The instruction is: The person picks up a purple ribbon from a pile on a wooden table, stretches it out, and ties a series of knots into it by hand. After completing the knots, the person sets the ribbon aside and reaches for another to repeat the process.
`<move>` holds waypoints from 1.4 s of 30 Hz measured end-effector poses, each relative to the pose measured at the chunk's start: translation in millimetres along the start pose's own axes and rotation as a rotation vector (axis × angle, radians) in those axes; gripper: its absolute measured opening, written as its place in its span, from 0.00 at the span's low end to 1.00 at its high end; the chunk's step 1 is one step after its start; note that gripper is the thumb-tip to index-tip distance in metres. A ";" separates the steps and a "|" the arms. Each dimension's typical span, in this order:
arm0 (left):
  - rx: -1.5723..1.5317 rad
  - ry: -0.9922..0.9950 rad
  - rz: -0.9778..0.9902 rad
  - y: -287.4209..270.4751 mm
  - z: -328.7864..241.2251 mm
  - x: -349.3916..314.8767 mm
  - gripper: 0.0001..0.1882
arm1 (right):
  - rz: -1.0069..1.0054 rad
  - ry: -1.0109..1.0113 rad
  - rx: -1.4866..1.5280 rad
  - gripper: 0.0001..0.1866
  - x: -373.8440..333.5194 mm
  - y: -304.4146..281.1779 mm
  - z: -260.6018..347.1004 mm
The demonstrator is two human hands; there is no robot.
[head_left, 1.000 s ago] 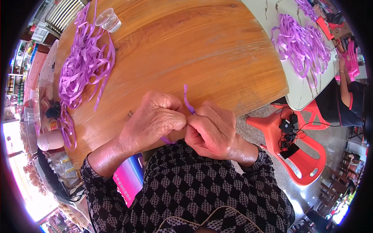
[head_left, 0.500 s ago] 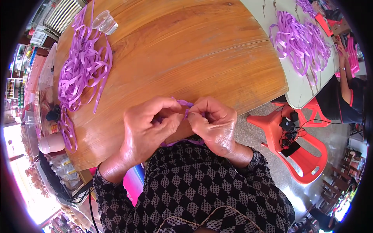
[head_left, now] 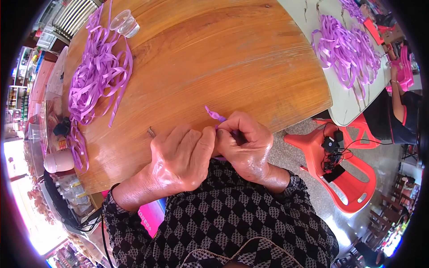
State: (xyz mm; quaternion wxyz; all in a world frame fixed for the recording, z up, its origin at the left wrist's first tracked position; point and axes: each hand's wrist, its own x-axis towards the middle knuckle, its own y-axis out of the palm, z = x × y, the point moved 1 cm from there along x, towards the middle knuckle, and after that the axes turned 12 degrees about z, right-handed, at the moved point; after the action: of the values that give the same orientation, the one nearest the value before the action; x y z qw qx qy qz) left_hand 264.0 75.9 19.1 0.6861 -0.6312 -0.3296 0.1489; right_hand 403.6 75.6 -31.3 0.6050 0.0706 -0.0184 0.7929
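My right hand is closed, thumb and forefinger pinching a purple ribbon over the table's near edge. A short knotted end of the ribbon sticks up past the fingertips. Pressed against it from the left, my left hand is curled with its back turned up. Its fingertips and most of the ribbon between the hands are hidden. A large loose heap of purple ribbon lies on the left side of the wooden table.
A clear plastic cup lies tipped at the far left. More purple ribbon lies on a pale table at the right. Beside me, an orange-red plastic stool carries black cables and adapters. Another person's arm shows at far right.
My left hand has rolled over from a thumb-up pinch, so its back now faces up. The ribbon end points up to the left; my right hand has barely moved.
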 end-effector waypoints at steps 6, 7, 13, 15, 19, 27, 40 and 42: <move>0.078 0.102 0.030 -0.3 -1.3 5.0 0.18 | 0.003 0.012 0.007 0.05 -0.2 0.5 -3.4; 0.081 0.117 0.035 0.6 -1.1 5.3 0.18 | 0.003 0.012 0.007 0.05 -0.2 0.2 -3.1; 0.156 0.195 0.071 2.8 3.5 2.2 0.20 | 0.029 0.029 0.028 0.05 -1.6 -0.6 -3.8; 0.172 0.200 0.055 3.9 4.3 2.5 0.20 | 0.041 0.059 0.065 0.05 -0.9 -0.7 -4.6; 0.165 0.251 -0.092 8.2 8.4 7.3 0.20 | 0.041 0.049 0.158 0.05 0.9 -2.6 -3.3; -0.174 0.054 -0.342 18.9 3.8 51.7 0.09 | -0.097 0.128 0.387 0.04 11.8 -35.0 17.2; -0.780 -0.391 -0.069 28.1 7.7 66.3 0.28 | -0.464 -0.288 -1.415 0.05 89.5 -433.8 87.2; -0.910 -0.481 -0.081 23.7 9.8 44.6 0.28 | -0.564 -0.198 -1.941 0.05 87.6 -495.7 92.8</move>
State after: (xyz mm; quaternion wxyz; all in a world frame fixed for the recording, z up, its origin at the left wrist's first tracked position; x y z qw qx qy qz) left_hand 295.6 114.8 7.9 0.2521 -0.8004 -0.5337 0.1044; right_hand 866.2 281.3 44.4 0.5618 -0.3840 -0.6872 0.2544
